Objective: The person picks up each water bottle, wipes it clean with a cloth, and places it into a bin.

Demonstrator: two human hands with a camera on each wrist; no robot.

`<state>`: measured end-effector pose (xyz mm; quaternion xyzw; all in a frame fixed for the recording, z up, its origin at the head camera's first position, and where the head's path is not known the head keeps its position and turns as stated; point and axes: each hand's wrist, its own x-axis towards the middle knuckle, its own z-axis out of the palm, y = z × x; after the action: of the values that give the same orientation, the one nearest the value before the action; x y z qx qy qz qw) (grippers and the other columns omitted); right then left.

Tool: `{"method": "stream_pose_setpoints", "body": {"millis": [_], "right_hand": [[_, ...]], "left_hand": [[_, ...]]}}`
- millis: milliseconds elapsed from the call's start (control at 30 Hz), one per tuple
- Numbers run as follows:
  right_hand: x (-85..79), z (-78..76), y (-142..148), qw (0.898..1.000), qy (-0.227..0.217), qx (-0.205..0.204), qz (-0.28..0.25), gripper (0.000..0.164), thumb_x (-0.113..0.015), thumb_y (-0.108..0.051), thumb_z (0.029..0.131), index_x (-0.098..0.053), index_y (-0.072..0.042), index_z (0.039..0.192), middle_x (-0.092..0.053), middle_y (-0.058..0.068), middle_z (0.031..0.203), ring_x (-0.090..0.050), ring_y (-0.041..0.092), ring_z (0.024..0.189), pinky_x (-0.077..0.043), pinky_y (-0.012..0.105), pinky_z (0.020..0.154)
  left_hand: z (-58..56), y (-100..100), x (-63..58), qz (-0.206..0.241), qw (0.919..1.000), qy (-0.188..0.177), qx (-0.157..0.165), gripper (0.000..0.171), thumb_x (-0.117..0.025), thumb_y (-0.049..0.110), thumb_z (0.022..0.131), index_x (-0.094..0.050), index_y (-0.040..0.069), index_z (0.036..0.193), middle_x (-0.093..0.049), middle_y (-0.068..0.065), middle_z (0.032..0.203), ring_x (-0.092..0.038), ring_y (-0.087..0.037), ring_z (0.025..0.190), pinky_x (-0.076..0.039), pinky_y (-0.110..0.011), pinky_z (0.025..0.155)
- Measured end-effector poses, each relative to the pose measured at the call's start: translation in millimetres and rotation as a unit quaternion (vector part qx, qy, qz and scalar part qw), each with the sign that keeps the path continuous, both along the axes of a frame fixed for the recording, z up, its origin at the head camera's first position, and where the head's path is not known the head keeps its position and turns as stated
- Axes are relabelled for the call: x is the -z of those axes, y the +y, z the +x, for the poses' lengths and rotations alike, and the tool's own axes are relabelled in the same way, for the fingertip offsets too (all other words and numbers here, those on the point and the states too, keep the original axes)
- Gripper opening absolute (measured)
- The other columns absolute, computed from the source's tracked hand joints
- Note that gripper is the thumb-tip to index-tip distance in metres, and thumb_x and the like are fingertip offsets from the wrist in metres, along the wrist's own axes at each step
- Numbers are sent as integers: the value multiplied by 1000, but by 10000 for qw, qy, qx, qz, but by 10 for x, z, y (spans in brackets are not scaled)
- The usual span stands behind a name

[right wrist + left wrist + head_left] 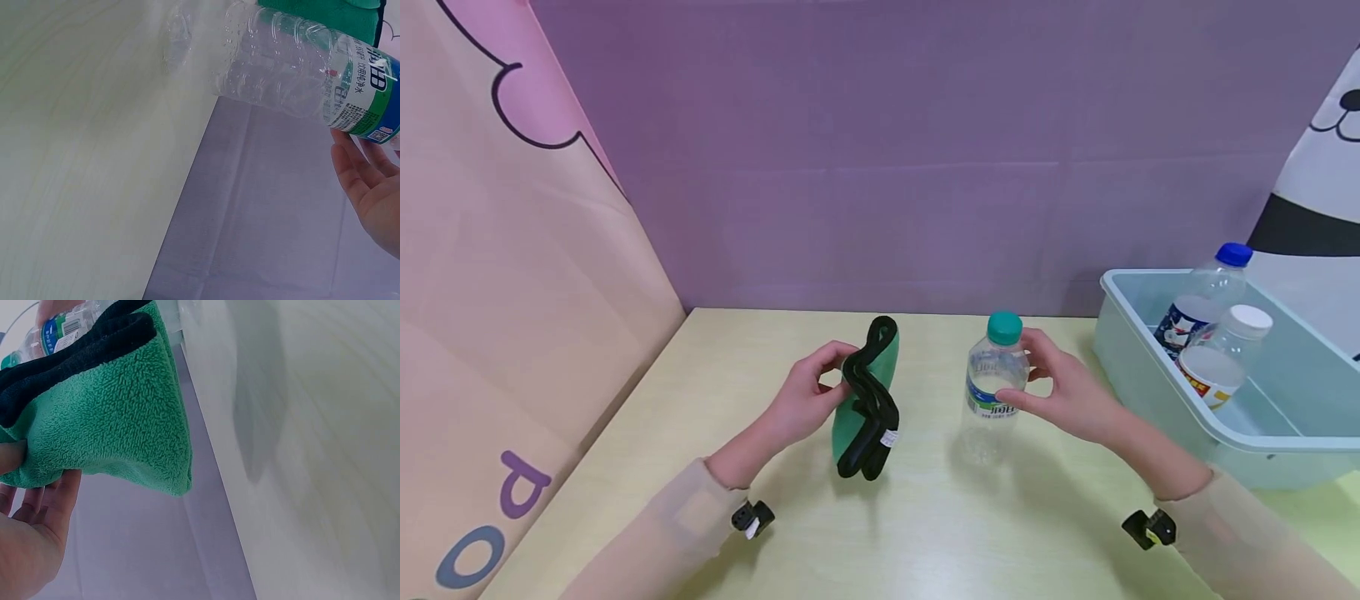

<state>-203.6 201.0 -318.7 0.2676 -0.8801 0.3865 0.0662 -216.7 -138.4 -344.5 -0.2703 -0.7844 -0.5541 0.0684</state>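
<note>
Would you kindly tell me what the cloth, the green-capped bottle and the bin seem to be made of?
Cloth: matte, terry-like fabric, by its looped pile; fibre unclear.
Green-capped bottle: glossy clear plastic, judging by its ribbed, see-through wall.
Bin: probably rigid plastic, smooth; its even colour and rounded rim suggest moulding.

The cloth in my left hand is green, edged black; the bottle in my right hand is clear, teal-capped.
</note>
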Motion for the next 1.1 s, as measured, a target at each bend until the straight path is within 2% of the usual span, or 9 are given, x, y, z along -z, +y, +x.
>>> {"method": "stream_pose_setpoints", "body": {"millis": [200,500,767,867,1000,1100], "right_hand": [[24,-31,16,9999,2,-35,-136,59,-75,-13,86,-41,-7,134,-57,13,123,-60,28,101,-52,34,81],[35,-18,-12,9993,-204,-87,-303,55,-75,-13,86,-41,-6,129,-56,12,122,-59,27,101,-52,32,81],[63,-18,-8,9995,-100,-50,-302,58,-77,-12,84,-41,-5,129,-56,15,122,-58,30,102,-52,32,81],[72,-31,5,9995,26,-124,-300,58,-78,-11,83,-42,-4,128,-57,15,119,-59,30,100,-53,38,82],[88,-49,6,9992,135,-247,-300,58,-77,-7,82,-42,-2,128,-57,16,118,-60,30,98,-52,38,85],[89,-48,-4,9989,177,-311,-299,58,-77,-4,82,-42,-1,129,-57,16,117,-60,30,98,-51,31,86]], "left_hand": [[-16,61,-25,36,10000,42,77,27,-61,-11,88,-60,0,113,-63,-11,99,-58,-25,96,-56,-30,70],[-97,256,-229,-17,9992,283,288,27,-62,-8,90,-60,1,115,-62,-10,99,-58,-24,96,-57,-31,69],[-174,556,-420,-573,9930,726,731,28,-60,-5,92,-60,2,119,-59,-6,103,-57,-20,97,-56,-30,65],[-205,667,-483,-760,9897,894,820,28,-60,-4,92,-61,3,120,-59,-5,106,-56,-18,96,-55,-29,64],[-226,769,-507,-872,9864,1039,928,28,-61,-4,92,-61,2,119,-60,-7,108,-55,-19,96,-55,-28,63],[-222,816,-483,-922,9850,1055,1009,29,-61,-4,92,-61,2,120,-60,-7,108,-55,-20,98,-54,-28,63]]}}
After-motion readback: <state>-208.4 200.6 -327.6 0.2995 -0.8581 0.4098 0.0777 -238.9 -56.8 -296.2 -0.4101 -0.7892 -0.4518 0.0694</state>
